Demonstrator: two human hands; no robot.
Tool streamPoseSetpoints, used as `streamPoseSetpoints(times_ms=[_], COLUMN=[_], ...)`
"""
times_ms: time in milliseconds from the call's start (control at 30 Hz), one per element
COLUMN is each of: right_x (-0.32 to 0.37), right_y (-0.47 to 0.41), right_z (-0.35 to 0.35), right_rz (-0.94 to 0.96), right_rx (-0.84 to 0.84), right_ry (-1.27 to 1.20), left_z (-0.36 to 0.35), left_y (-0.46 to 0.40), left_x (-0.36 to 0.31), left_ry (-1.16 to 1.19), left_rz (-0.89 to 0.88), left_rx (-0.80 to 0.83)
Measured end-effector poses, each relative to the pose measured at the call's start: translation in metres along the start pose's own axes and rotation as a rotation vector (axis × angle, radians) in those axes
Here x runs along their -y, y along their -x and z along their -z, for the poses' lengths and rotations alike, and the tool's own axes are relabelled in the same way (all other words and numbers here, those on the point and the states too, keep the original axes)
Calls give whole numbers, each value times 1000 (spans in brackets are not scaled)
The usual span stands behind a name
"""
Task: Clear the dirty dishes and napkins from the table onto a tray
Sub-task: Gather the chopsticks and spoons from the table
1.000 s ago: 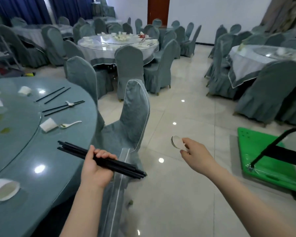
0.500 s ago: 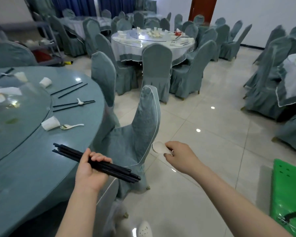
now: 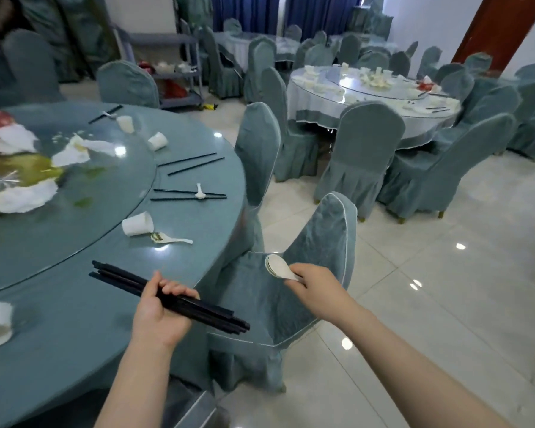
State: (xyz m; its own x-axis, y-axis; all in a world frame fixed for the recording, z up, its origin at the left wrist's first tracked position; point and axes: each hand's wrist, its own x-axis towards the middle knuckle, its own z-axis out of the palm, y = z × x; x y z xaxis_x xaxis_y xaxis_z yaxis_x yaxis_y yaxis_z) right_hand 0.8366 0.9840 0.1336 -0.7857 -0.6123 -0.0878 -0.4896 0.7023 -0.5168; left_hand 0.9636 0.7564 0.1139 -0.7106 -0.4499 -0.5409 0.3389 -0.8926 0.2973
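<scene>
While both hands are occupied, the person is standing at the edge of the round table [image 3: 74, 350], gathering cutlery by type. The left hand [image 3: 159, 313] is gripping a bundle of black chopsticks [image 3: 130, 281] in a closed fist at mid-length, apparently so none slide out. The right hand [image 3: 314, 284] is pinching stacked white soup spoons [image 3: 277, 267] by their handles, bowls nested, over the covered chair [image 3: 291, 291]. Lying uncollected on the table are a tipped paper cup [image 3: 136, 224], a soiled spoon [image 3: 167, 239] just beside it, two further chopstick pairs [image 3: 189, 194] and crumpled napkins [image 3: 22, 197] on the glass turntable [image 3: 105, 193]. No tray is in view. Judgement: clearing is part done.
</scene>
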Motion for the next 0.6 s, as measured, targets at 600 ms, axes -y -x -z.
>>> streamPoseSetpoints(times_ms=[600], right_x=[80], right_y=[-245], right_z=[-120], right_rz=[155], right_rx=[298], right_ry=[107], left_z=[25], left_y=[-39], left_x=[-88], left_ry=[184], left_rz=[-400], left_rx=[-333])
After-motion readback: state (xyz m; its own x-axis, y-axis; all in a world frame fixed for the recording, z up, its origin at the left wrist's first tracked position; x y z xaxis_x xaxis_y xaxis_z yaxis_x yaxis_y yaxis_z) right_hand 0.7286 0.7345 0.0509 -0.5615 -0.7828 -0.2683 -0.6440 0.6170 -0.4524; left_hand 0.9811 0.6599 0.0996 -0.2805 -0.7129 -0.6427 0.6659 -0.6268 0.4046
